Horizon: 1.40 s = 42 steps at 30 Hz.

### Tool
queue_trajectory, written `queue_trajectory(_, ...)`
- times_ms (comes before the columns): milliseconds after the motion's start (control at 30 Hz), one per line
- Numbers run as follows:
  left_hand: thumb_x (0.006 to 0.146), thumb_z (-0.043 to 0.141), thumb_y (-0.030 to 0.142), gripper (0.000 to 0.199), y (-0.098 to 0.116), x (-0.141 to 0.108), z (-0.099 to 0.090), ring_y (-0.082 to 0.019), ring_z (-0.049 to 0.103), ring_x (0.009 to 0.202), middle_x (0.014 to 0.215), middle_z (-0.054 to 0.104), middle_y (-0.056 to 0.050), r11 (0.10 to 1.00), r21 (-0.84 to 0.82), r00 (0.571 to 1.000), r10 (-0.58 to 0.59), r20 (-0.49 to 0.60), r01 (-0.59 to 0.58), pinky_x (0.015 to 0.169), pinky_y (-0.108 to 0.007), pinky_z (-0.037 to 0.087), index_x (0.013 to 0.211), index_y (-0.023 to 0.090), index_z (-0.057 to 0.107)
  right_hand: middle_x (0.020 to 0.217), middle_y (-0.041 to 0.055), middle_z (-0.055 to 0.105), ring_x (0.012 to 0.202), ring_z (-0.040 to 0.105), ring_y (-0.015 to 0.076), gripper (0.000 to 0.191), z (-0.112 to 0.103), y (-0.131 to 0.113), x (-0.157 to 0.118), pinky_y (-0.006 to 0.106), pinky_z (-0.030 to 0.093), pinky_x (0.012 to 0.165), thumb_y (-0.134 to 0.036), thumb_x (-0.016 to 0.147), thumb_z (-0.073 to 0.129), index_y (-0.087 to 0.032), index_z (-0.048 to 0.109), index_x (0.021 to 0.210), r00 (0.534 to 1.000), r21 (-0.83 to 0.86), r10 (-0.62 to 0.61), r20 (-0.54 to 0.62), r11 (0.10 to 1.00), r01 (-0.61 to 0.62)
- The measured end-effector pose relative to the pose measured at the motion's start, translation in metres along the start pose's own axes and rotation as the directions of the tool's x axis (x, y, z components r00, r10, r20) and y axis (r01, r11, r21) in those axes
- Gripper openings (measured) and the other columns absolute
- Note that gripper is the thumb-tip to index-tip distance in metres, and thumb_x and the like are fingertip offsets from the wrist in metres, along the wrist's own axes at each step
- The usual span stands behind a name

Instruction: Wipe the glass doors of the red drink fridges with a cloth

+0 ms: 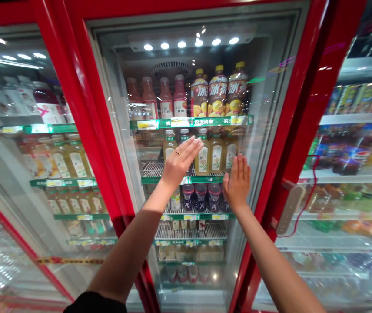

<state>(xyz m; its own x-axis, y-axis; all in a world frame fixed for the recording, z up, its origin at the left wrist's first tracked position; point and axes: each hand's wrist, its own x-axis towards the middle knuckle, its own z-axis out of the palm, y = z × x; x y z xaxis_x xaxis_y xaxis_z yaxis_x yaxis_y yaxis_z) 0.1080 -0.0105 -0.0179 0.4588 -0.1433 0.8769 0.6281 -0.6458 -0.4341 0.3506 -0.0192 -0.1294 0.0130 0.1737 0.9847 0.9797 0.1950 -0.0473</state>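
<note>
Both my arms reach toward the glass door [270,130] of a red-framed drinks fridge. My left hand [181,161] is stretched out with straight fingers, a ring on one of them, in front of the second shelf. Nothing shows in it. My right hand [238,182] is raised flat, palm toward the glass, lower and to the right; its fingers point up. Whether either hand touches the glass I cannot tell. Behind them stand pale yellow bottles [216,153] with white labels, partly covered by my hands. Dark purple bottles [200,198] fill the shelf below.
On the top shelf are pink-red bottles [166,100] and yellow-capped iced tea bottles [218,93]. A power strip [290,209] with a red cord hangs on the right frame. More drink shelves [345,178] stand to the right, and another fridge [39,182] to the left.
</note>
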Motion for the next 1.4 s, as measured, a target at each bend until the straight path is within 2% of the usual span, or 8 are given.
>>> queue_trajectory(167,0.107,0.039,-0.001,0.075,0.005,0.016,0.012,-0.019,0.049,0.159,0.16,0.064,-0.004,0.992,0.018,0.991,-0.124,-0.058,0.125,0.129,-0.044,0.054,0.174,0.029,0.024,0.186,0.007,0.017,0.17,0.024,0.0292,0.083,0.01,-0.049,0.013,0.056,0.032,0.135,-0.023,0.107,0.042,-0.027,-0.002,0.177,1.0,0.073,-0.003,0.012,0.997,0.002)
queue_trajectory(300,0.11,0.043,0.004,0.067,0.009,-0.002,0.007,-0.018,0.05,0.157,0.158,0.066,-0.003,0.999,0.032,1.0,-0.013,0.017,0.012,0.127,-0.04,0.055,0.172,0.025,0.03,0.186,0.0045,0.017,0.17,0.026,0.0267,0.081,0.018,-0.066,0.018,0.052,0.032,0.135,-0.025,0.108,0.042,-0.028,-0.001,0.177,1.0,0.083,-0.017,-0.018,0.996,0.019)
queue_trajectory(500,0.107,0.049,0.001,0.07,-0.018,-0.022,-0.028,-0.019,0.052,0.156,0.157,0.067,-0.005,0.996,0.042,0.995,0.077,0.061,-0.08,0.128,-0.04,0.055,0.172,0.022,0.03,0.183,0.0036,0.023,0.17,0.022,0.0218,0.08,0.014,-0.065,0.014,0.044,0.028,0.137,-0.022,0.108,0.048,-0.024,0.008,0.177,0.993,0.065,-0.111,-0.045,0.991,0.114)
queue_trajectory(700,0.107,0.038,-0.002,0.083,-0.016,-0.006,-0.008,-0.021,0.048,0.159,0.167,0.057,-0.003,0.984,0.052,0.983,-0.163,-0.085,0.168,0.131,-0.046,0.05,0.176,0.032,0.007,0.18,0.0014,0.032,0.17,0.024,0.0182,0.077,0.01,-0.067,0.014,0.039,0.022,0.139,-0.023,0.108,0.049,-0.023,0.014,0.176,0.969,0.045,-0.247,-0.021,0.968,0.248)
queue_trajectory(800,0.108,0.041,0.0,0.083,-0.006,-0.017,-0.006,-0.019,0.048,0.159,0.163,0.061,-0.002,0.989,0.063,0.99,-0.132,-0.049,0.135,0.131,-0.041,0.051,0.176,0.031,0.007,0.179,0.0022,0.034,0.168,0.03,0.02,0.077,0.01,-0.065,0.015,0.04,0.025,0.138,-0.023,0.109,0.048,-0.025,0.012,0.177,0.973,0.049,-0.232,-0.004,0.972,0.232)
queue_trajectory(967,0.107,0.044,0.0,0.079,-0.013,-0.041,-0.031,-0.018,0.051,0.157,0.16,0.064,-0.004,0.997,0.078,0.998,-0.033,0.057,0.029,0.128,-0.038,0.054,0.176,0.028,0.017,0.181,0.0025,0.032,0.165,0.036,0.0257,0.081,0.012,-0.062,0.012,0.048,0.029,0.137,-0.024,0.108,0.048,-0.031,0.005,0.177,0.979,0.082,-0.195,0.063,0.978,0.19)
queue_trajectory(1233,0.108,0.036,0.001,0.081,-0.013,-0.009,-0.009,-0.019,0.047,0.16,0.164,0.06,0.0,0.973,0.045,0.973,-0.224,-0.061,0.227,0.132,-0.044,0.049,0.176,0.036,0.011,0.181,0.0038,0.033,0.164,0.039,0.0274,0.08,0.015,-0.062,0.011,0.05,0.031,0.136,-0.025,0.108,0.046,-0.03,0.005,0.177,0.98,0.071,-0.185,0.065,0.981,0.181)
queue_trajectory(1400,0.107,0.043,0.0,0.079,-0.009,-0.033,-0.022,-0.016,0.048,0.159,0.162,0.063,-0.002,0.995,0.085,0.996,-0.066,0.065,0.06,0.13,-0.038,0.051,0.176,0.028,0.015,0.182,0.0028,0.031,0.166,0.036,0.0253,0.083,0.013,-0.061,0.012,0.047,0.029,0.136,-0.024,0.107,0.05,-0.032,0.006,0.177,0.979,0.095,-0.197,0.055,0.977,0.192)
